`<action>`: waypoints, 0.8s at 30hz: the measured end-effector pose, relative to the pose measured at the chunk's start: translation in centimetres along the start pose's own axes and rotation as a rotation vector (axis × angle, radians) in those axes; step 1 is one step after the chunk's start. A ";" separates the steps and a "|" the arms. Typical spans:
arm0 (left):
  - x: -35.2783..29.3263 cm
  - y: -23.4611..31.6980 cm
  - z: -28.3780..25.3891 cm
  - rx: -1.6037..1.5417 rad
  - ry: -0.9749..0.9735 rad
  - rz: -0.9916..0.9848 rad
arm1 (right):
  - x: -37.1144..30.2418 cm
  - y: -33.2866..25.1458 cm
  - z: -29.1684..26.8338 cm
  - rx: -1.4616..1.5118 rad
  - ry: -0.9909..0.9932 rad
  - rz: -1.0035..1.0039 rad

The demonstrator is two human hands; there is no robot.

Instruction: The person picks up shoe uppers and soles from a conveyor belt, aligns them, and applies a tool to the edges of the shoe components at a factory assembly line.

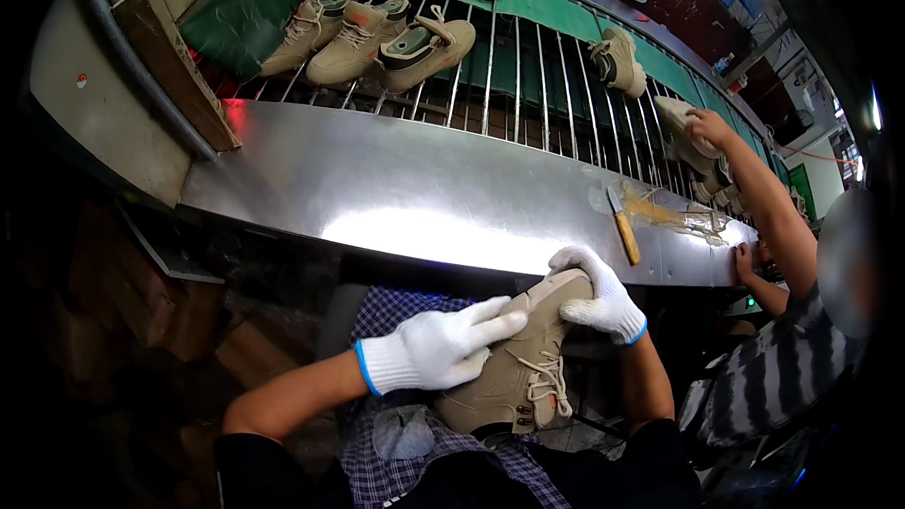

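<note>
From the head view, a tan shoe [523, 358] lies on the person's lap over a checked cloth [396, 320], toe pointing away toward the steel bench [405, 198], likely so both hands can work it close to the body. The left hand [429, 351], in a white glove, lies flat along the shoe's side with fingers stretched out, pressing rather than clenching; the right hand [599, 297], gloved too, curls over the toe end and grips it. The hands sit apart, one at each end. The shoe is ankle-high, beige, with pale laces tied and a dark opening nearest the body. Just beyond the right hand a yellow-handled hammer [623, 226] lies on the bench beside a glue smear [679, 217]. Farther off, more shoes [368, 38] rest on a wire rack [528, 75], where a co-worker's hand [707, 127] reaches.
</note>
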State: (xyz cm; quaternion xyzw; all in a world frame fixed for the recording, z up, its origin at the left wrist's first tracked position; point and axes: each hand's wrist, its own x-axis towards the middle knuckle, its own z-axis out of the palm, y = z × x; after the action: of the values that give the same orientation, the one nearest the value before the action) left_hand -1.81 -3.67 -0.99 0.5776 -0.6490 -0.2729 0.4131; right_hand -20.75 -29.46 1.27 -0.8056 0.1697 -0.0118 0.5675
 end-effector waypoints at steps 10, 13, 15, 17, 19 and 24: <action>1.4 -0.6 -0.5 -0.127 0.242 -0.192 | 1.8 -0.1 6.5 0.595 0.361 -0.253; 4.7 0.2 -4.6 0.005 0.114 -0.135 | 2.7 -3.0 6.4 0.456 0.283 -0.347; 7.6 2.1 -7.9 -0.033 0.007 -0.195 | 3.3 -4.6 6.7 0.144 0.275 -0.429; 10.3 3.7 -9.8 0.075 -0.063 -0.230 | 3.8 -6.1 7.7 -0.038 0.334 -0.422; 11.3 3.0 -10.9 -0.058 -0.167 -0.227 | 3.5 -6.9 8.3 -0.030 0.408 -0.360; 3.7 -3.6 -10.0 -0.755 0.192 -0.227 | -0.7 -10.0 6.4 0.153 0.649 -0.833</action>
State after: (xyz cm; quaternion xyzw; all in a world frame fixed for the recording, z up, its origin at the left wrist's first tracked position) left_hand 8.60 -6.68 1.87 0.4762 -0.3937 -0.4808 0.6222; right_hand -17.47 -20.42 8.26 -0.7160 0.0010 -0.4970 0.4901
